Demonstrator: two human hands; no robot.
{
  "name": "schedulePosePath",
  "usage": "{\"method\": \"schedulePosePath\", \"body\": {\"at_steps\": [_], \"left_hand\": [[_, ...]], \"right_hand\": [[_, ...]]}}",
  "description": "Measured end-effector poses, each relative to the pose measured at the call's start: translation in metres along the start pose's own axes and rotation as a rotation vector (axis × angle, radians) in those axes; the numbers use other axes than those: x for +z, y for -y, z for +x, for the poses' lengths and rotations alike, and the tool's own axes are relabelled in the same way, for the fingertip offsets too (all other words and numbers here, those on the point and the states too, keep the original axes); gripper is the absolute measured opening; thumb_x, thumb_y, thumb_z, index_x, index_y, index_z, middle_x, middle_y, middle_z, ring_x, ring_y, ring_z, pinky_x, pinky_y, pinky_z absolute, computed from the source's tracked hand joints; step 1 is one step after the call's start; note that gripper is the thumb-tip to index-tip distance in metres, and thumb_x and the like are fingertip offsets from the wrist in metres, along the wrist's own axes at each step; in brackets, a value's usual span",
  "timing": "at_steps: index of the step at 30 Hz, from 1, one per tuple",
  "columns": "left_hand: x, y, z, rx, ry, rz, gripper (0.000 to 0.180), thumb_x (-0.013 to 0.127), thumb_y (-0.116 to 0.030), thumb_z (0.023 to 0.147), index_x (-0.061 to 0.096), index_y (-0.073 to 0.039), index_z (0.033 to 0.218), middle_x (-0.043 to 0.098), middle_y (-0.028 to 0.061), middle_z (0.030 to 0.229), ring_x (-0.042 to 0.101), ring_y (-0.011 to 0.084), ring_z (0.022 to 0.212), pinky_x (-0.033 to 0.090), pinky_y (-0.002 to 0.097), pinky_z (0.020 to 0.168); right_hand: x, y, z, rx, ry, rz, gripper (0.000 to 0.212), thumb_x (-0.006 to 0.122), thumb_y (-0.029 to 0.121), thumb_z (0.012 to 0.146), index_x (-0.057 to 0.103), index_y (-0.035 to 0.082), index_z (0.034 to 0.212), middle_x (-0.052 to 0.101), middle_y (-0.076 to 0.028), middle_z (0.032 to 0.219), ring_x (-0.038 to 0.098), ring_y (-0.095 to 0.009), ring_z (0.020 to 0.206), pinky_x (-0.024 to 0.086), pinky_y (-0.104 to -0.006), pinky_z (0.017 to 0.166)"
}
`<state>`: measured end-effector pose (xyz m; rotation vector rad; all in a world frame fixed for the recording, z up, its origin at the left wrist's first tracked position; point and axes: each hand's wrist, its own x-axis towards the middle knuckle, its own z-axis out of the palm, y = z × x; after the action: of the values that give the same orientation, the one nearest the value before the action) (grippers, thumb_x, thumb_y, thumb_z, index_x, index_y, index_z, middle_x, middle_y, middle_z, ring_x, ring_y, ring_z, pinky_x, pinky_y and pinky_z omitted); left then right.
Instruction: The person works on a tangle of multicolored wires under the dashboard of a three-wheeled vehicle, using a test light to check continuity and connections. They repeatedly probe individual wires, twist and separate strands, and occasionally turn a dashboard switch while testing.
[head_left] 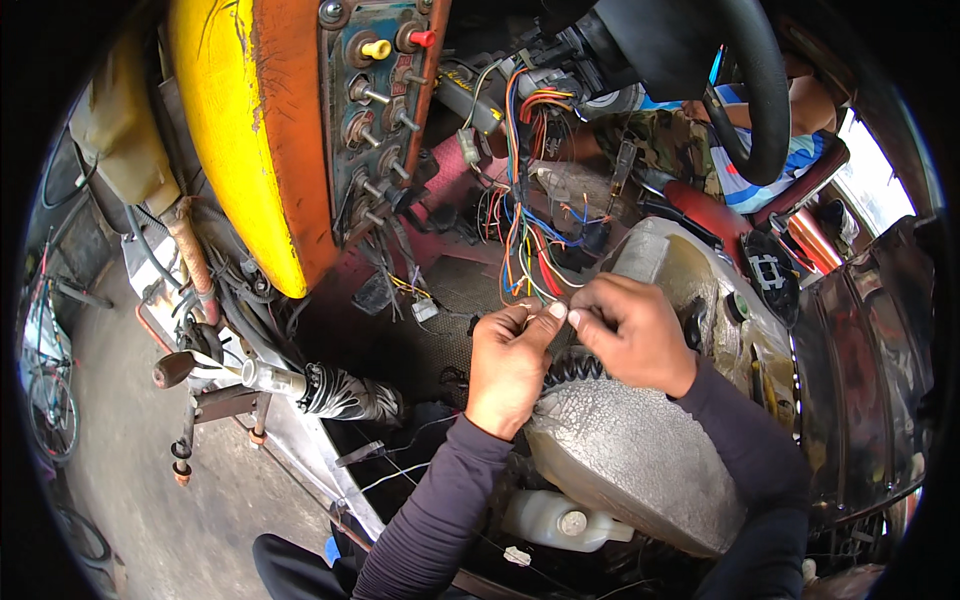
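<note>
Below the wire bundle (525, 250), we keep left hand (508, 365) and right hand (630, 335) fingertips pinching one thin wire (568, 316), twisting gently.

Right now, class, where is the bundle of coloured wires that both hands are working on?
In the head view the bundle of coloured wires hangs at centre, just right of the switch panel, running down to the left hand and right hand.

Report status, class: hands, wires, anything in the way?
Left hand and right hand together, fingertips pinching thin wires. Wire bundle hangs from the switch panel. Steering wheel clear of hands.
</note>
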<state>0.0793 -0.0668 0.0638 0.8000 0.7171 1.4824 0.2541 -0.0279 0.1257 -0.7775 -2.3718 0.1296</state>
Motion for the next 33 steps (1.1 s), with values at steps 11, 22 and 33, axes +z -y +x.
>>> {"method": "schedulePosePath", "body": {"at_steps": [11, 22, 33], "left_hand": [[-0.023, 0.003, 0.014, 0.017, -0.033, 0.16, 0.017, 0.072, -0.02, 0.104, 0.071, -0.007, 0.093, 0.048, -0.011, 0.069, 0.036, 0.0007, 0.054, 0.027, 0.0217, 0.048], [-0.032, 0.003, 0.023, 0.087, -0.078, 0.21, 0.016, 0.074, -0.023, 0.102, 0.071, -0.008, 0.097, 0.042, -0.0115, 0.066, 0.031, 0.0007, 0.052, 0.027, 0.0226, 0.048], [-0.059, 0.005, 0.026, 0.086, -0.231, 0.443, 0.031, 0.052, -0.014, 0.096, 0.078, -0.004, 0.109, 0.05, -0.0048, 0.071, 0.036, 0.0042, 0.053, 0.029, 0.0223, 0.047]], "right_hand": [[-0.051, -0.003, 0.001, 0.273, 0.021, -0.362, 0.039, 0.076, 0.037, 0.096, 0.07, -0.001, 0.088, 0.066, -0.018, 0.069, 0.069, -0.031, 0.065, 0.053, -0.0429, 0.06], [-0.085, -0.054, -0.041, 0.603, 0.145, -0.472, 0.059, 0.081, 0.045, 0.089, 0.069, -0.009, 0.108, 0.071, -0.026, 0.088, 0.072, -0.045, 0.088, 0.055, -0.0529, 0.083], [-0.078, -0.02, -0.016, 0.762, -0.007, 0.547, 0.035, 0.061, 0.005, 0.096, 0.057, -0.005, 0.129, 0.066, -0.008, 0.093, 0.06, -0.01, 0.056, 0.045, -0.024, 0.043]]}}
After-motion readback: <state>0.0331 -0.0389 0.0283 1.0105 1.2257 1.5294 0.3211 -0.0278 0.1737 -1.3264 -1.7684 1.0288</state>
